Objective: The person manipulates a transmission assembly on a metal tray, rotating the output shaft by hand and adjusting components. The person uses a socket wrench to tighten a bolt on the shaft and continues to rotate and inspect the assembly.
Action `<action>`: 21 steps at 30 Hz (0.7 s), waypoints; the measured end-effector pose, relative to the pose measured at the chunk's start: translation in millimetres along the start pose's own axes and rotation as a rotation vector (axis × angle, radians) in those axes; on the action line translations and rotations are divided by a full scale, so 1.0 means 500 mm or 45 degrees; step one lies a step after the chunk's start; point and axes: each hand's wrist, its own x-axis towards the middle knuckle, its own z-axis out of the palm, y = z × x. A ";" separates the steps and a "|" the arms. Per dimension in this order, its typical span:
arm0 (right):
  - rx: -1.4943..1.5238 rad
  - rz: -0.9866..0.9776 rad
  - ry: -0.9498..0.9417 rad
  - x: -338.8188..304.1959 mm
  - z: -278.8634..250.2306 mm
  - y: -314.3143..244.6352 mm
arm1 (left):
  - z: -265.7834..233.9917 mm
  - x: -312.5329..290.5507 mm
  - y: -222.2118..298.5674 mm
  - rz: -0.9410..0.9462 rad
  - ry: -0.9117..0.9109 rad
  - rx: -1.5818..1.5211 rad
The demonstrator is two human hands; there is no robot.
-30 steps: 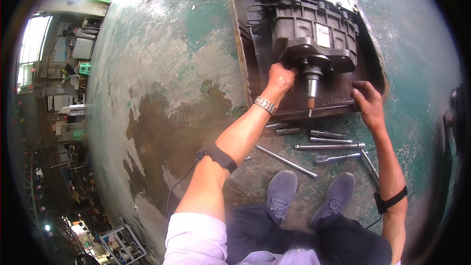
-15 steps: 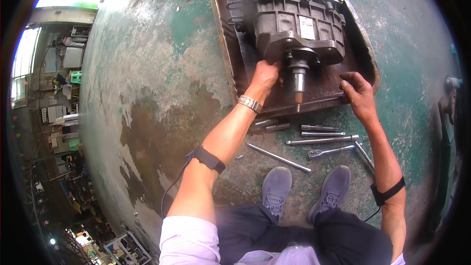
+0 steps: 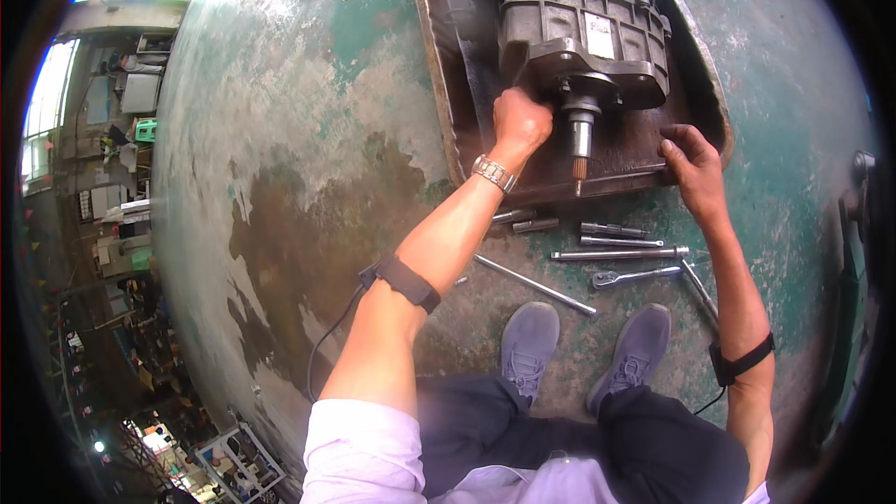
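Note:
A grey metal gearbox [image 3: 583, 33] lies in a dark, shallow metal tray [image 3: 434, 65], its splined shaft [image 3: 581, 135] pointing toward me. My left hand [image 3: 523, 121] is closed in a fist just left of the shaft, close under the gearbox's end flange [image 3: 597, 70]. What its fingers hold, if anything, is hidden. To the right of the shaft, my right hand [image 3: 693, 163] is over the tray's near right corner. Its thumb and forefinger are slightly apart, the other fingers loosely curled, and nothing shows between them.
Between the tray and my shoes [image 3: 530, 350], several tools lie on the worn green floor: sockets [image 3: 535, 225], a long extension bar [image 3: 621, 254], a ratchet [image 3: 635, 274] and a thin rod [image 3: 537, 285]. A green metal frame [image 3: 851, 289] stands at the right.
The view has shifted slightly, so the gearbox and tray appear higher and further right. My left hand remains by the flange; the right thumb and forefinger look a little further apart.

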 end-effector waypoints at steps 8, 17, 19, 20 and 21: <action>0.002 -0.036 0.023 -0.002 0.004 0.001 | -0.050 -0.062 0.052 0.344 -0.258 0.732; -0.044 -0.042 0.032 0.002 0.004 0.010 | -0.062 -0.119 0.054 0.605 -0.455 1.099; -0.018 -0.066 0.035 0.001 0.003 0.012 | -0.066 -0.121 0.054 0.650 -0.412 1.087; -0.009 -0.071 0.036 0.001 0.002 0.013 | -0.071 -0.120 0.051 0.707 -0.343 1.077; 0.000 -0.075 0.038 0.000 0.001 0.014 | -0.076 -0.120 0.047 0.753 -0.300 1.072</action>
